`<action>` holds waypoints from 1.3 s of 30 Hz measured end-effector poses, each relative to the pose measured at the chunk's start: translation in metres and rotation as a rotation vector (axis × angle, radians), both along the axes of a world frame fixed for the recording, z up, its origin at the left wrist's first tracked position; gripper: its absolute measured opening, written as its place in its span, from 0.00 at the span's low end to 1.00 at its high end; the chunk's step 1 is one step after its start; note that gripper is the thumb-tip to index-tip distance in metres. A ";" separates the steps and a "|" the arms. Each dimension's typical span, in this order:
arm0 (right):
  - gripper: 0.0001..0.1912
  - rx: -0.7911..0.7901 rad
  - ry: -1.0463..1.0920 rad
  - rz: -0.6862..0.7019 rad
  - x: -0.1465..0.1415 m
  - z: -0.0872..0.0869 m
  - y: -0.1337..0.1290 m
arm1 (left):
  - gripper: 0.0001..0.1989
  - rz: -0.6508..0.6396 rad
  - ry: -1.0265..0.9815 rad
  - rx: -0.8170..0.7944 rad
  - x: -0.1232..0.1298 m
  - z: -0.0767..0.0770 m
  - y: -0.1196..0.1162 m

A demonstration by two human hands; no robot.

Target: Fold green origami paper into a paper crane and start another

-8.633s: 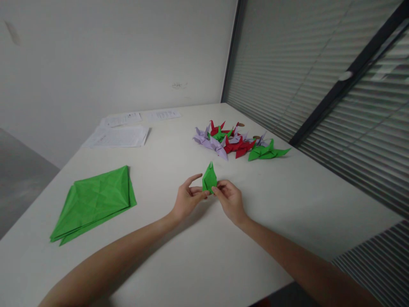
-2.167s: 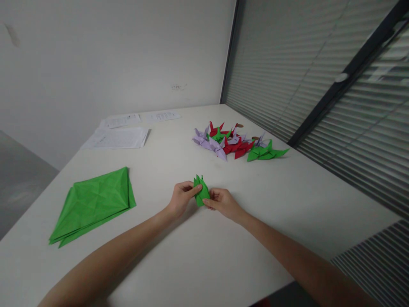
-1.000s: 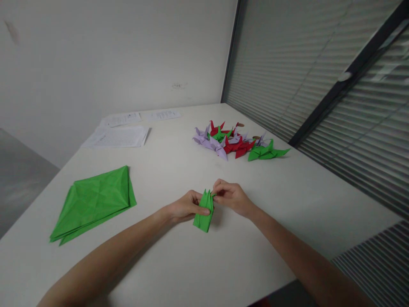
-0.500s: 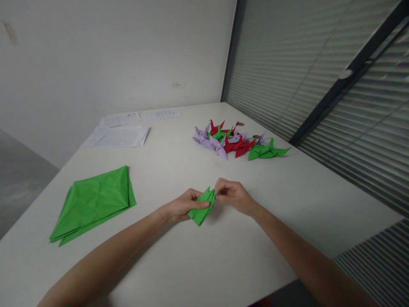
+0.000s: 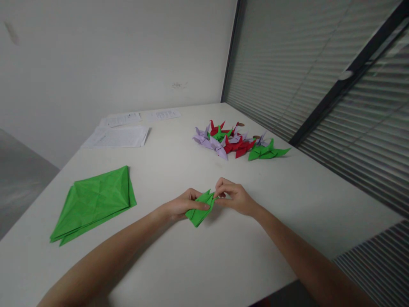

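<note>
A green origami crane [image 5: 198,215], partly folded with pointed tips at its top, is held above the table near the front middle. My left hand [image 5: 184,204] grips its body from the left, thumb across the front. At its upper right tip, my right hand [image 5: 234,197] pinches the thin point between thumb and forefinger. Part of the folded paper is hidden behind my left thumb and fingers.
Several finished origami cranes in lilac [image 5: 218,147], red [image 5: 240,147] and green [image 5: 267,150] cluster at the back right. Green paper sheets [image 5: 96,200] lie at left, printed papers [image 5: 123,136] farther back. A window with blinds [image 5: 287,64] borders the right side.
The folded green paper has shifted slightly left and tilted a little in my left hand. My right hand's fingers have moved slightly at the tip, still pinching.
</note>
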State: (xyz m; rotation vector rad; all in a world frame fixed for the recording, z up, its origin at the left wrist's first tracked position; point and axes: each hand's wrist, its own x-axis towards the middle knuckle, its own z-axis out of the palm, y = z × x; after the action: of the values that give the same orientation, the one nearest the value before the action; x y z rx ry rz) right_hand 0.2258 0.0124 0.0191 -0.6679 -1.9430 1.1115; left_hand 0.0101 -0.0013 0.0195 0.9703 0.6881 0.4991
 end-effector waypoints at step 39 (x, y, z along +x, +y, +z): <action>0.15 -0.152 0.071 -0.251 -0.011 -0.001 -0.006 | 0.32 0.394 0.127 0.657 0.006 -0.010 -0.004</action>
State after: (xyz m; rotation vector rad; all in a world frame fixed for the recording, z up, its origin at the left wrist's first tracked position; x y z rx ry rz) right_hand 0.2145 0.0068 0.0182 -0.9145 -1.6738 1.1154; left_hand 0.0165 -0.0052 0.0099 1.4976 0.8562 1.0586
